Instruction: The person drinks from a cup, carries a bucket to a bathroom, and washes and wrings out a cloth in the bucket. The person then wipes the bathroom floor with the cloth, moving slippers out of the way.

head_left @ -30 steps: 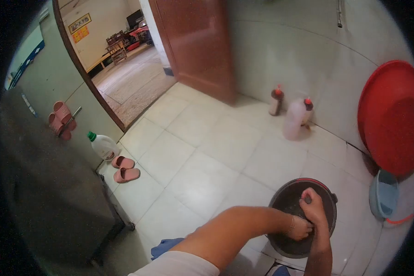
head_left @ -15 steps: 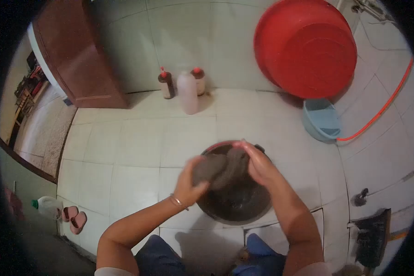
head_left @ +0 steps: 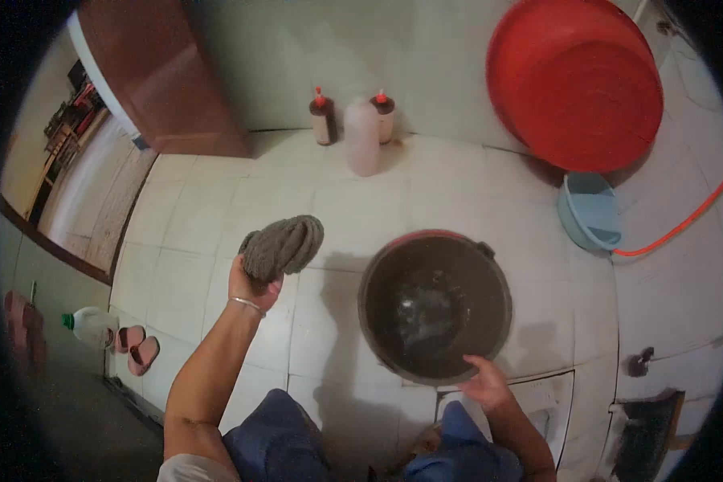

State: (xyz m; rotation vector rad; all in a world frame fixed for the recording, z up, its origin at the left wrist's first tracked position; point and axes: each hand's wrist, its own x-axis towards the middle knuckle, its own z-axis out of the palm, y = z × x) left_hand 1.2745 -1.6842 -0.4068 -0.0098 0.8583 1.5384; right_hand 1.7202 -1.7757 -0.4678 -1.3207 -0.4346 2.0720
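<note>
A twisted, bunched grey-brown towel (head_left: 285,247) is up in my left hand (head_left: 255,283), left of the bucket, with the fingers closed round its lower end. The dark round bucket (head_left: 502,293) stands on the floor before me; liquid glints at its bottom and a strip of its far rim is reddish. My right hand (head_left: 487,383) is at the near right rim, a digit hooked over the edge and the others partly hidden, gripping it.
Two dark bottles with red tops (head_left: 323,120) and a pale pink bottle (head_left: 362,138) stand by the wall. A large red basin (head_left: 578,88) leans at the right, near a light blue basin (head_left: 578,210) and an orange hose (head_left: 683,225). Pink slippers (head_left: 143,355) lie left.
Both hands were on the towel over the bucket. My left hand has carried it away to the left, and my right hand has let go of it and dropped to the bucket's near rim.
</note>
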